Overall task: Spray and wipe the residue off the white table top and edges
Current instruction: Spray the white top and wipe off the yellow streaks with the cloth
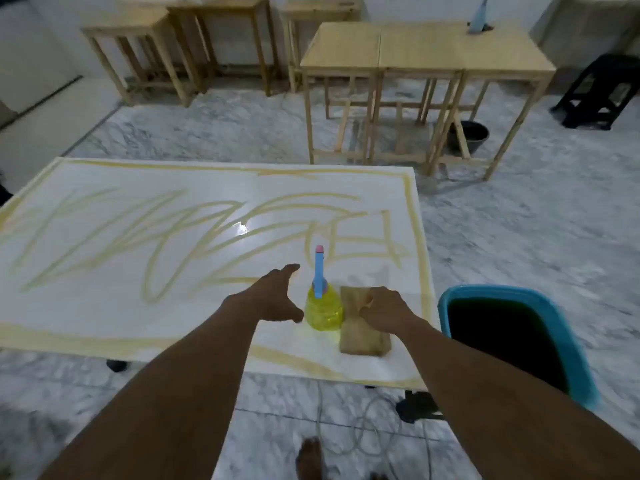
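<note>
Both hands are stretched over the near right part of the white table [104, 306]. The left hand [273, 296] is spread wide and empty, the spray bottle [323, 306] just right of its fingers. The right hand [384, 311] is pinched on the brown cloth [362, 336], lying beneath its fingertips. The bottle should probably be gripped at its neck. Yellow residue [166, 233] is streaked across top and edges; wooden tables [415, 53] are stood beyond.
</note>
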The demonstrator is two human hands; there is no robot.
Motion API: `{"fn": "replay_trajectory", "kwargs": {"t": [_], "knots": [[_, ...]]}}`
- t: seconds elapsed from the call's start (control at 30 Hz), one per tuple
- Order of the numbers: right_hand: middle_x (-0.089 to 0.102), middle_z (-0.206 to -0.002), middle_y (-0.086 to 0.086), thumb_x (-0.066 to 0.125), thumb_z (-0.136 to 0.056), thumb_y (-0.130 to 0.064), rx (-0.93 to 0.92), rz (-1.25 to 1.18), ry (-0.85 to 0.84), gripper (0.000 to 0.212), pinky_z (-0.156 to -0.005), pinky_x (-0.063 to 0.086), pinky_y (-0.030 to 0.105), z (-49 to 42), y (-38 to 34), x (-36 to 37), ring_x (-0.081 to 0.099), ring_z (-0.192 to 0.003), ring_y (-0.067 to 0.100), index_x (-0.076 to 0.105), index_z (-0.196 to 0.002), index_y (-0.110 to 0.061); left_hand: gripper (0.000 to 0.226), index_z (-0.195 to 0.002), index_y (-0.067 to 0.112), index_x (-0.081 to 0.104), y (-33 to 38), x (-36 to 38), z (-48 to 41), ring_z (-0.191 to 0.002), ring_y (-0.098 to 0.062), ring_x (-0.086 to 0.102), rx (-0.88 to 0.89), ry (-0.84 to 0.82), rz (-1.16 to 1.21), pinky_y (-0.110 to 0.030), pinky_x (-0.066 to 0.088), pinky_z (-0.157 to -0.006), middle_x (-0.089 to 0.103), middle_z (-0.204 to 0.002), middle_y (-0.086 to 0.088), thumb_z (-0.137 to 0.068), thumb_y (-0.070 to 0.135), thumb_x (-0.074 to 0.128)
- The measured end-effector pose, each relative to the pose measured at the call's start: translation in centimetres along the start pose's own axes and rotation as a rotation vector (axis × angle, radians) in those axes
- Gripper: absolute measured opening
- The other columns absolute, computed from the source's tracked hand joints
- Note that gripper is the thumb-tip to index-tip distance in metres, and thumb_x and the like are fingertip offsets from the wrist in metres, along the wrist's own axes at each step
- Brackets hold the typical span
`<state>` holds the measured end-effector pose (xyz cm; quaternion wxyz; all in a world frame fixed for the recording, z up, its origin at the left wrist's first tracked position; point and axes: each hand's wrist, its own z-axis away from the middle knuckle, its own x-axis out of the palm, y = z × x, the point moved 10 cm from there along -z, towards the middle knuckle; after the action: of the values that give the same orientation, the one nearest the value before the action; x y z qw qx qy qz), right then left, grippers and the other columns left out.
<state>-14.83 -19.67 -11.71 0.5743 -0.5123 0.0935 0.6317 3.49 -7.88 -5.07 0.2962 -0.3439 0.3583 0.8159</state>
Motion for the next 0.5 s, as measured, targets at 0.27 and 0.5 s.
{"fn": "replay_trajectory", "kwargs": {"t": [0.27,0.5], "knots": [[0.045,-0.139,0.016,0.029,-0.105,-0.016,0.197,0.198,-0.011,0.035,-0.102,0.041,0.041,-3.5,2.8,7.7,0.047,-0.123,0.036,0.042,-0.137,-0.009,0.055,-0.129,0.021,0.058,1.5,3.6,-3.7,-0.115,-0.020,0.065,0.146,0.143,0.278,-0.038,0.052,-0.097,0.067,-0.131,0.004,-0.086,0.049,0.079],[0.038,-0.140,0.011,0.046,-0.100,-0.036,0.303,0.154,0.008,0.046,-0.095,0.041,0.043,-6.0,3.9,9.0,0.039,-0.127,0.035,0.036,-0.139,-0.014,0.036,-0.107,0.021,0.063,1.3,1.9,-5.2,-0.088,-0.025,0.071,0.187,0.316,0.228,-0.043,0.059,-0.079,0.074,-0.095,0.001,-0.098,0.055,0.059]]}}
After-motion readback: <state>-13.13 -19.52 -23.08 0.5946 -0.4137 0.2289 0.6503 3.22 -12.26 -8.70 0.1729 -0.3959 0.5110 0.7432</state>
